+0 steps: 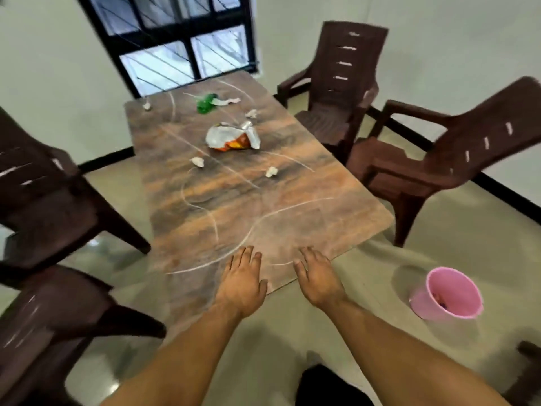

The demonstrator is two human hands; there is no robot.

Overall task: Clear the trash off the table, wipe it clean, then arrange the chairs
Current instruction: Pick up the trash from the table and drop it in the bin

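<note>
Barred window (175, 45), white walls (445, 39), glossy floor (377, 276)

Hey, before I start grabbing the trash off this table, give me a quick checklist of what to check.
1. Hands free: left hand and right hand are open and empty. Ok.
2. Bin ready: on the floor to your right, mouth open. Ok.
3. Trash located: chip bag, green wrapper and paper wads lie mid-table and farther. Ok.
4. Reach: hands are at the near edge of the table, all trash beyond them. Cannot tell.
5. Wiping cloth: none in view. Not ok.
6. Chairs: angled away from the table. Not ok.
</note>
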